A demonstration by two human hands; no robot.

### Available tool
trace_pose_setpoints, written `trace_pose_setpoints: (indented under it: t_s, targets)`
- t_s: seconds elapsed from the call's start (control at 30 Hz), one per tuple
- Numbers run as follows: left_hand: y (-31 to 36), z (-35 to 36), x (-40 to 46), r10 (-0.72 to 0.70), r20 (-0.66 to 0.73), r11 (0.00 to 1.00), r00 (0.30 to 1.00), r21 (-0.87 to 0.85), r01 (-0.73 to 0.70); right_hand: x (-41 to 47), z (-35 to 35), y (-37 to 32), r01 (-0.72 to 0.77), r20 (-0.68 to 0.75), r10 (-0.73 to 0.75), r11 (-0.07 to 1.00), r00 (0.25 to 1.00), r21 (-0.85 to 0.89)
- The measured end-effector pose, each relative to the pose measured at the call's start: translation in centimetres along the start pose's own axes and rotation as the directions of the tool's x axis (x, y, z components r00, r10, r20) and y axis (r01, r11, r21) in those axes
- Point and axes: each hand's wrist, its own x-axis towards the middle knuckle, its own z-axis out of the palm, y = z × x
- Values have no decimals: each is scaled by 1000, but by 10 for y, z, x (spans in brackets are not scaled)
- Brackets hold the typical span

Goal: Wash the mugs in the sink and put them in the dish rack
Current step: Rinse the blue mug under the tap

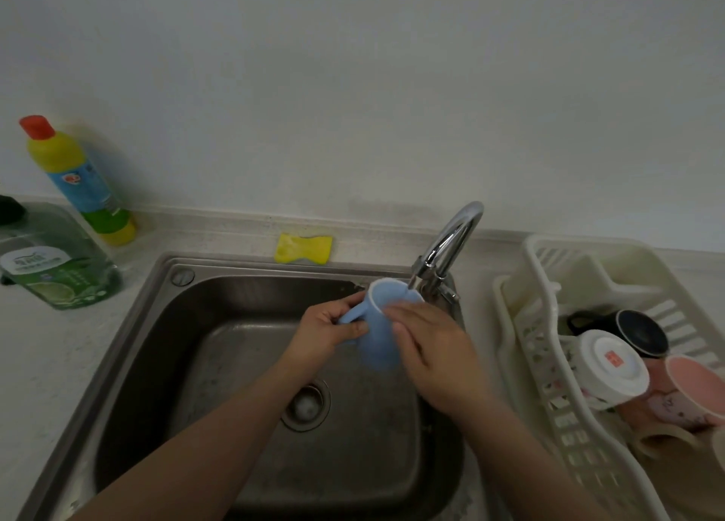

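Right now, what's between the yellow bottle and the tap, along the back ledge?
Head view: only the yellow sponge lies on the ledge between the yellow bottle and the tap; the rest is bare.

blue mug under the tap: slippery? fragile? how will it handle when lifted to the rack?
Probably slippery: the blue mug sits at the faucet spout, likely wet. Looks rigid, maybe ceramic, so a drop into the sink could chip it. The left hand pinching the handle should steady it.
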Motion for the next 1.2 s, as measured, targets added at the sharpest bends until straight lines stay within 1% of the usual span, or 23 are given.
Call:
trace_pose_setpoints:
  t_s: [0.03, 0.1, 0.13, 0.2, 0.27, 0.33, 0.4, 0.43, 0.47, 0.57, 0.63, 0.7, 0.77, 0.8, 0.87, 0.93, 0.97, 1.03, 1.1, 1.13, 1.2]
  targets:
    - [-1, -1, -1, 11, 13, 1000, 1000, 11, -11, -3, -3, 9, -28, -10, 28, 1000, 1000, 11]
    - [-2, 1, -4, 10, 46, 1000, 999, 10, -10, 6, -2, 18, -103, 9, 103, 994, 995, -31]
    - [-2, 1, -4, 4, 49, 1000, 999, -10, -4, 14, 2, 14, -105, 26, 106, 993, 994, -50]
    - [0, 3, -5, 9, 31, 999, 999, -33, -8, 21, 11, -2, -54, 28, 56, 997, 998, -55]
    - [4, 3, -4, 15, 13, 1000, 1000, -25, -14, 12, 8, -11, -7, 38, 7, 1000, 999, 1]
    - [8, 3, -5, 45, 29, 998, 999, -39, -44, -2, -1, 2, -7, -29, 6, 1000, 1000, -8]
    - [9, 5, -6, 75, 53, 997, 996, -41, -73, 0, -5, 19, -92, -106, 84, 993, 991, -70]
    - [8, 6, -5, 82, 47, 996, 996, -28, -81, 8, -4, 20, -141, -106, 131, 985, 986, -96]
    - [8, 8, -6, 78, 39, 996, 996, -33, -77, 15, -1, 14, -148, -84, 139, 982, 987, -114]
    - [6, 8, -2, 64, -25, 998, 998, -10, -64, 19, 7, -15, -31, -25, 28, 993, 999, -111]
    - [6, 7, -1, 49, -15, 999, 999, -2, -49, 4, 2, -10, 8, -39, -12, 997, 999, -82]
    - [3, 5, -2, 41, -2, 999, 999, -16, -41, -3, -4, 8, -60, -77, 53, 994, 996, -87]
    - [1, 5, -2, 32, -25, 999, 999, -6, -32, 6, -1, 15, -153, -52, 148, 981, 988, -117]
    - [0, 6, -2, 28, -35, 1000, 999, -6, -28, 14, 3, 11, -161, -25, 159, 980, 987, -121]
    - [-2, 7, 0, 19, -45, 1000, 999, -4, -20, 21, 12, -8, -103, 2, 104, 989, 995, -109]
    - [-1, 6, 1, 5, -53, 1000, 999, 4, -5, 11, 11, -15, -30, -12, 29, 998, 999, -50]
    - [0, 5, 0, 4, -52, 1000, 999, -5, -4, 3, 6, -10, -21, -31, 20, 999, 999, -39]
    - [-1, 4, -1, 12, -44, 1000, 999, -3, -12, -2, -1, 7, -86, -63, 81, 994, 995, -65]
    - [0, 4, -2, 6, -46, 1000, 999, 15, -5, 8, 2, 12, -162, -44, 159, 981, 986, -103]
    - [-1, 4, -1, 4, -50, 1000, 999, 17, -3, 16, 7, 7, -165, -20, 163, 980, 986, -108]
    - [1, 5, -1, 0, -58, 1000, 998, 16, 1, 22, 18, -12, -111, 18, 113, 989, 993, -101]
